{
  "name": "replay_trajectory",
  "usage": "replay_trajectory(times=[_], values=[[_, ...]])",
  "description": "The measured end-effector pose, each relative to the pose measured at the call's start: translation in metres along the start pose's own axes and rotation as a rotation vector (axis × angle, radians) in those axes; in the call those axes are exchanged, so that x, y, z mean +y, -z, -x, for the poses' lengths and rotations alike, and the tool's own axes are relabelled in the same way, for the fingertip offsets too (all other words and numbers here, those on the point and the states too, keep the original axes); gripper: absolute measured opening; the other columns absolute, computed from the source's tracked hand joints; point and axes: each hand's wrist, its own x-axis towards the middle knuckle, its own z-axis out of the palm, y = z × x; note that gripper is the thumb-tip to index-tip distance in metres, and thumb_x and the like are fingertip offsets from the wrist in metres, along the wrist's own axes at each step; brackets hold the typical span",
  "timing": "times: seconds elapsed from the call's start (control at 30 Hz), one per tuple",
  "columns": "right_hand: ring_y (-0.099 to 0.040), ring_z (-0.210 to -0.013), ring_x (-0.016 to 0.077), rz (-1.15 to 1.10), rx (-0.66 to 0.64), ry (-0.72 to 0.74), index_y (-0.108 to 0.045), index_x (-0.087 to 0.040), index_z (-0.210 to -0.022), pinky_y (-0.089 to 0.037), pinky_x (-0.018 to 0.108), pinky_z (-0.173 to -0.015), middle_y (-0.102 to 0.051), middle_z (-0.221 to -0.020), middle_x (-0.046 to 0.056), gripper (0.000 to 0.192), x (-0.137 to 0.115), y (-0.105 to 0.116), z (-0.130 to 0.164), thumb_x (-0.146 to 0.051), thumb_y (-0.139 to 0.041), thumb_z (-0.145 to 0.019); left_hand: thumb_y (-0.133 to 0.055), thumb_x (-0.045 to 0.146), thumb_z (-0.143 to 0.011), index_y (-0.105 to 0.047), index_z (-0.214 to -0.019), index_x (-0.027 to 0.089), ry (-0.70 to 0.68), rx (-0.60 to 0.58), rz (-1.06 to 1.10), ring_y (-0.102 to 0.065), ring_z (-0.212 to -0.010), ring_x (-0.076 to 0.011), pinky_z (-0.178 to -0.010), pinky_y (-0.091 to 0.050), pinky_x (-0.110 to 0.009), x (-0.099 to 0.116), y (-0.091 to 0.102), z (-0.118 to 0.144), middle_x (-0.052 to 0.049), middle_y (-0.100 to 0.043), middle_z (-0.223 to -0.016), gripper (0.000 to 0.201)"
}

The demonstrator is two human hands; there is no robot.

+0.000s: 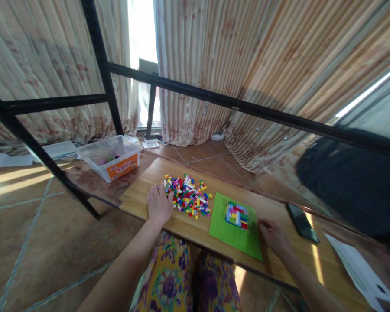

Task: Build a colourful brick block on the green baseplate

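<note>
My left hand [159, 203] rests palm down on the wooden board, fingers stretched out and touching the left edge of a pile of small coloured bricks [188, 196]. To the right of the pile lies a green studded baseplate [220, 234]. On it sits a low, roughly square build of multicoloured bricks [236, 215] with a blue border. My right hand [273, 235] is at the baseplate's right edge, its fingers curled and pressed together. Whatever may be between those fingertips is too small to make out.
A clear plastic tub [123, 168] with an orange label stands beyond the board's left end, a few pieces inside. A black phone [302, 222] and white paper [357, 266] lie at the right. A black metal rail [195, 90] crosses in front of the curtains.
</note>
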Motion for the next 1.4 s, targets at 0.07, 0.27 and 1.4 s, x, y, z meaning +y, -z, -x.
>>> replay_trajectory(times=[0.07,0.27,1.4], values=[[-0.064,-0.079,0.0248,-0.005,0.052,0.017,-0.066,-0.020,-0.093,-0.050,0.041,-0.074,-0.068,-0.093,0.011,0.028,-0.026,0.002,0.005,-0.039,-0.049,-0.080,-0.038,0.039,-0.093,-0.044,-0.135,0.007,-0.010,0.002,0.044,-0.045,-0.129,-0.0341,-0.105,-0.035,-0.050,-0.002,-0.002,-0.006,-0.024,-0.051,-0.135,0.053],[-0.061,-0.094,0.0230,-0.063,0.016,0.342,-0.064,-0.020,-0.098,-0.047,0.041,-0.088,-0.067,-0.103,0.010,0.025,-0.136,-0.039,0.023,-0.033,-0.046,-0.085,-0.038,0.042,-0.094,-0.048,-0.132,0.007,-0.041,-0.029,0.067,-0.046,-0.127,-0.0337,-0.106,-0.033,-0.051,-0.005,-0.005,-0.006,-0.022,-0.052,-0.135,0.052],[-0.064,-0.082,0.0213,-0.637,0.077,-0.124,-0.072,-0.018,-0.092,-0.052,0.037,-0.075,-0.071,-0.095,0.010,0.035,-0.158,-0.068,0.050,-0.046,-0.058,-0.079,-0.037,0.039,-0.094,-0.056,-0.120,0.009,-0.055,0.004,0.108,-0.051,-0.120,-0.0314,-0.101,-0.036,-0.047,-0.010,-0.009,-0.009,-0.020,-0.058,-0.127,0.044]])
